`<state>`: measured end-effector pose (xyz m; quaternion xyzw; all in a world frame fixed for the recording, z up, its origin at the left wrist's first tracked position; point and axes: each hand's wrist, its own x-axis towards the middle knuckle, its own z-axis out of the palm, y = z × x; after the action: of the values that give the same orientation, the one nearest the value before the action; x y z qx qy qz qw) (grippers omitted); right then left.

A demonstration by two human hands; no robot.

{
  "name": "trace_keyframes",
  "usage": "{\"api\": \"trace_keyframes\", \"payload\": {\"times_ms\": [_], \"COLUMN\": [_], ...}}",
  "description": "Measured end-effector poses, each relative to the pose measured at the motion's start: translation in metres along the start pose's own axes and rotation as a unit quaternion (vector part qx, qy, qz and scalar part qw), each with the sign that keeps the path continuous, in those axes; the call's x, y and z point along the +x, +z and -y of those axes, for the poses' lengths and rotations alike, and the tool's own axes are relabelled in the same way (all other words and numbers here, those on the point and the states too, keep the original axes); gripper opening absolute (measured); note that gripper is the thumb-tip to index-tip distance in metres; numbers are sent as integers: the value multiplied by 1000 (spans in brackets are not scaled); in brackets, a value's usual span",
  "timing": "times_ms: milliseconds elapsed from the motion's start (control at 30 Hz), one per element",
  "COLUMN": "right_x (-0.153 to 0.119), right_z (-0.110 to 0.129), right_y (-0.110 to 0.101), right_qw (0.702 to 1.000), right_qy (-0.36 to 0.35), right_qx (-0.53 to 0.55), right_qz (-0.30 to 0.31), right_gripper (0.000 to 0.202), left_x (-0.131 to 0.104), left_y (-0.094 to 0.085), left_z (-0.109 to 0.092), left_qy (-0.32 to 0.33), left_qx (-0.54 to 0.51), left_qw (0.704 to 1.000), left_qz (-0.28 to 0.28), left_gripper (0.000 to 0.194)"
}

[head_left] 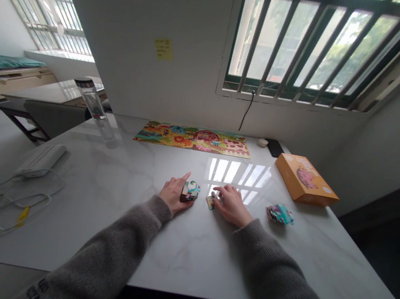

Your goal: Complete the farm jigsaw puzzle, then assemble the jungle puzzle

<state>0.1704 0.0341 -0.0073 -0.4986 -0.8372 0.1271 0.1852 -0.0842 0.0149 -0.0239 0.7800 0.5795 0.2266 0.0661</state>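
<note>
Two hands rest on the white marble table point(182, 249): the left hand point(173, 194) curls around a small stack of puzzle pieces point(190, 190) at its 3 o'clock, index finger pointing forward, while the right hand point(231, 205) lies flat, fingertips pressing one loose puzzle piece point(210, 202) at its 9 o'clock. One second pile of pieces point(279, 214) sits at 3 o'clock of the right hand, one orange puzzle box point(306, 179) at 1 o'clock, and one finished farm puzzle point(194, 138) at 12 o'clock.
</note>
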Motion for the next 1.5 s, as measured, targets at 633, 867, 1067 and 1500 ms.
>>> {"api": "trace_keyframes", "payload": {"times_ms": [633,867,1067,1500], "right_x": [-19,-23,-23,-23], "right_z": [44,54,55,54], "right_y": [-2,-3,-7,-7], "right_qw": [968,963,968,971], "right_qy": [-212,-230,-207,-188], "right_qx": [46,59,80,99], "right_qz": [122,127,117,107], "right_gripper": [42,36,32,32], "left_x": [9,7,7,8], "left_y": [-8,-14,-21,-24], "left_z": [24,34,46,48], "left_qy": [-12,-12,21,18], "left_qx": [70,38,-53,-68], "left_qw": [997,998,993,994], "left_qz": [-14,-46,-105,-79], "left_gripper": [82,84,55,37]}}
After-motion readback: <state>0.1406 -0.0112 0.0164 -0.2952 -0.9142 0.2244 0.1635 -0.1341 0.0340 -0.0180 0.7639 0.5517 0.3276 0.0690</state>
